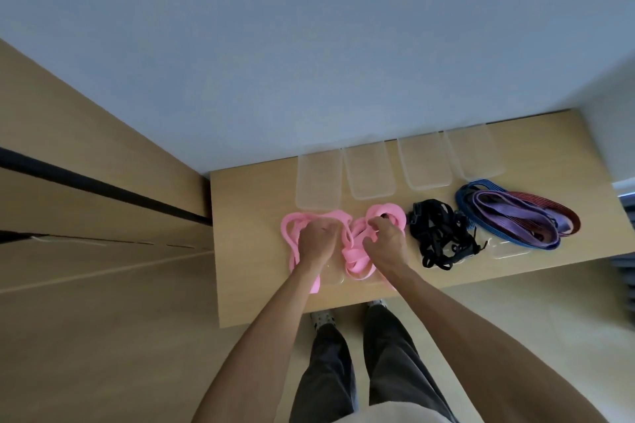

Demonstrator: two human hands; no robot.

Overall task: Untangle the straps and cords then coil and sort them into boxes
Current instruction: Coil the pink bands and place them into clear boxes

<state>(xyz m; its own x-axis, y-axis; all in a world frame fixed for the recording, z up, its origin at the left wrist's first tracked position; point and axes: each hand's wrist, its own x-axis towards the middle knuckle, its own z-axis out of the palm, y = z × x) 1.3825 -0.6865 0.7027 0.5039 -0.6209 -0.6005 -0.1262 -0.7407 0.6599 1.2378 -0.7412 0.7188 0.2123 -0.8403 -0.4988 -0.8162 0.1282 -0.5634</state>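
A tangled pink strap (354, 259) lies in loops on the wooden table (247, 251), near its front left. My left hand (318, 239) grips a pink loop on the left side of the tangle. My right hand (386, 242) pinches another pink loop on the right side. A tangle of black cords (439, 237) lies to the right of the pink one. Farther right sits a bundle of purple, blue and red straps (515, 216). Several clear plastic boxes (319, 178) stand in a row along the back of the table.
A white wall rises behind the table. Wooden cabinet fronts (86, 182) run along the left. Clear lids (508, 249) lie under the cords and straps. My legs and shoes show below the table's front edge.
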